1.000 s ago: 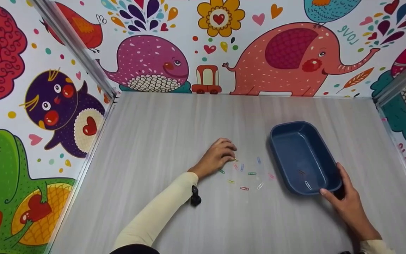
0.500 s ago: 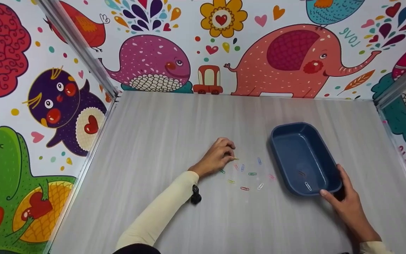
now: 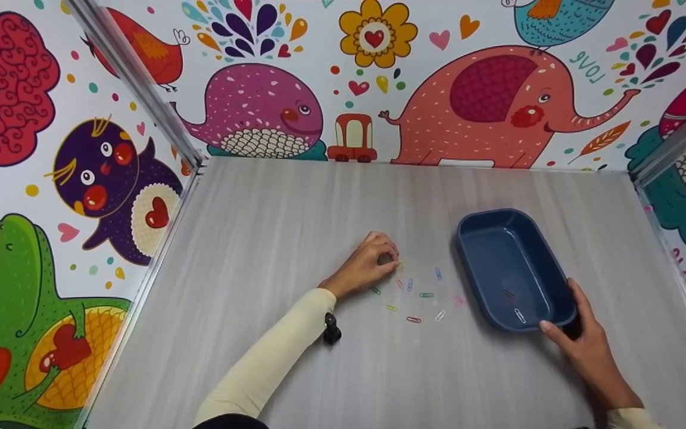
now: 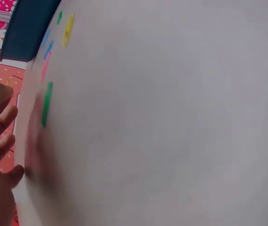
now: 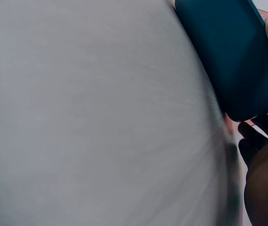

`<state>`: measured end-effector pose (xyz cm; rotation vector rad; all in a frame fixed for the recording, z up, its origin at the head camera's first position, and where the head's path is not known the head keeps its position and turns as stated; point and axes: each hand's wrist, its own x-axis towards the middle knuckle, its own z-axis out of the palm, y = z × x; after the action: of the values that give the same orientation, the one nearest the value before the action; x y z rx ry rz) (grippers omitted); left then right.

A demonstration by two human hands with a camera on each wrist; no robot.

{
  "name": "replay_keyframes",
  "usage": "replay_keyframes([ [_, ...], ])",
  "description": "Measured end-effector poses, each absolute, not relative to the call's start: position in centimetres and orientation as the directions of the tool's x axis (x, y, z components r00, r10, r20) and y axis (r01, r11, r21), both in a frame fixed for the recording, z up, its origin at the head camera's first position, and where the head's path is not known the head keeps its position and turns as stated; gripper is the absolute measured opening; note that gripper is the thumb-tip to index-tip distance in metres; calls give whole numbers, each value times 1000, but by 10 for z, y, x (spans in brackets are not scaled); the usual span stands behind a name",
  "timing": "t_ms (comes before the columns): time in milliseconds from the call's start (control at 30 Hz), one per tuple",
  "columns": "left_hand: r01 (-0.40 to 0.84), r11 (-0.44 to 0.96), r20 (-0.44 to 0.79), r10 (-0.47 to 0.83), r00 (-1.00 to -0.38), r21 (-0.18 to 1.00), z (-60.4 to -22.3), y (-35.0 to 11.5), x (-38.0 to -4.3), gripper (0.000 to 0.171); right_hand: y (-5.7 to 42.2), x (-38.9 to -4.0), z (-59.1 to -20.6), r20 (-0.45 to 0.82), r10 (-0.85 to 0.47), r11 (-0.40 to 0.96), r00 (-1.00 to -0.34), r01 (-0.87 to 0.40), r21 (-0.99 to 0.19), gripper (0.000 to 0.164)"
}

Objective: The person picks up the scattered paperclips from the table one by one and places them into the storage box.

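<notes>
My left hand is just above the table, pinching a small yellow paper clip between thumb and forefinger. Below and to the right of it lie several loose paper clips, among them a green one, a blue one, a red one, a white one and a pink one. With my right hand I hold the near right corner of a dark blue plastic box, thumb on its rim. A white paper clip and a dark reddish one lie inside.
The grey wood-grain tabletop meets printed cartoon walls at the back and sides. Metal strips run along the edges and corners. A small black device sits on the left sleeve.
The yellow paper clip has come up off the table, pinched in my left fingers, and tilted more upright. My right hand and the box stay put.
</notes>
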<state>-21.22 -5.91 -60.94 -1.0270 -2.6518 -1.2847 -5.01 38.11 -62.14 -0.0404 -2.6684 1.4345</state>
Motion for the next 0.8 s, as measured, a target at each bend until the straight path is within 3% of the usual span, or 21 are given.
replay_keyframes([
  [333, 507, 345, 270, 547, -792, 790, -597, -49, -205, 3, 383, -51, -619, 67, 53, 560, -996, -26, -828, 104],
  [800, 437, 361, 174, 573, -801, 824, -588, -42, -201, 5, 382, -52, -617, 41, 47, 555, -998, -8, -832, 105],
])
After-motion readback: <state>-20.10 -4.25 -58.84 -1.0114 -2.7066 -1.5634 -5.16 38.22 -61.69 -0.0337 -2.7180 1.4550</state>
